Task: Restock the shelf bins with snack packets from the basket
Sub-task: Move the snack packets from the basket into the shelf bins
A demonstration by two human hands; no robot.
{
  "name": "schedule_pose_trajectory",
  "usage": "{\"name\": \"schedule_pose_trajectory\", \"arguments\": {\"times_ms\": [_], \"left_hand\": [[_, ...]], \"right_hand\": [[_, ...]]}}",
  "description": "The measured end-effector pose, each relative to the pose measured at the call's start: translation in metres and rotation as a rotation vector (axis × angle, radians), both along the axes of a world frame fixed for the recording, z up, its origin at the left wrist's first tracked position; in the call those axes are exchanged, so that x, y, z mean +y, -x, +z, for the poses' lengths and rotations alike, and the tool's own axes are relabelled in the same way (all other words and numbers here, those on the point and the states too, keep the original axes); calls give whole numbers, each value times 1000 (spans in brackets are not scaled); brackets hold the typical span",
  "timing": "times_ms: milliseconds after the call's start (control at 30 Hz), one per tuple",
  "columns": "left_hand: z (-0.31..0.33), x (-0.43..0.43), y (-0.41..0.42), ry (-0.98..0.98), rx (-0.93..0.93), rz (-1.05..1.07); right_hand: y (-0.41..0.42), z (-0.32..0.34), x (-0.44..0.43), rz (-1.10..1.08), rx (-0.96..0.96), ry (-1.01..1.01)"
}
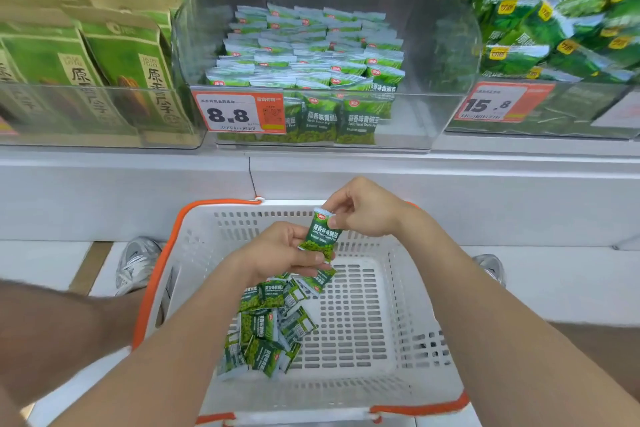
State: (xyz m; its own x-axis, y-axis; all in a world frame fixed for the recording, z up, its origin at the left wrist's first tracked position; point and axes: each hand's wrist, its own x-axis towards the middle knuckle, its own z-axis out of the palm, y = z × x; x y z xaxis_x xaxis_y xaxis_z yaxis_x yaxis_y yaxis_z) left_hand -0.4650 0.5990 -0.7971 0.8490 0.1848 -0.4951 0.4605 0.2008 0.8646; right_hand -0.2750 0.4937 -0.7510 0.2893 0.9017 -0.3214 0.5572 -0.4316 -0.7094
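In the head view, the left hand (280,250) gripped the lower part of a green snack packet (320,236) and the right hand (363,208) pinched its top edge, above the white basket (408,288). More loose packets (270,326) lay on the basket floor. The clear shelf bin (433,55) behind held rows of the same packets, with a price tag (239,113) on its front.

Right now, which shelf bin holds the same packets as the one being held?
The middle bin, tagged 8.8, matches the held packet; the left bin holds tall cartons, the right bin larger bags.
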Motion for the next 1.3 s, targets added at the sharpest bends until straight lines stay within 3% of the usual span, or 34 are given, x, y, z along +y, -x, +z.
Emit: {"name": "schedule_pose_trajectory", "arguments": {"times_ms": [167,333,500,700,800,933,1300], "left_hand": [[20,-2,0,11,-37,59],[63,-3,-14,-185,-136,157],[120,-13,-35,-679,-320,355],[160,-8,-47,-1483,-671,740],[169,5,-53,-1694,-643,635],[165,9,-62,-1717,-359,448],[161,8,-63,-1721,-286,456]], "right_hand": [[12,26,-7,34,28,-37],[20,100,-7,171,-252,-24],[21,187,-10,109,-590,-156],[2,220,-15,-272,-773,-635],[-16,204,-7,-342,-947,-400],[-40,191,8,-246,-939,-77],[-55,192,40,-266,-663,107]]}}
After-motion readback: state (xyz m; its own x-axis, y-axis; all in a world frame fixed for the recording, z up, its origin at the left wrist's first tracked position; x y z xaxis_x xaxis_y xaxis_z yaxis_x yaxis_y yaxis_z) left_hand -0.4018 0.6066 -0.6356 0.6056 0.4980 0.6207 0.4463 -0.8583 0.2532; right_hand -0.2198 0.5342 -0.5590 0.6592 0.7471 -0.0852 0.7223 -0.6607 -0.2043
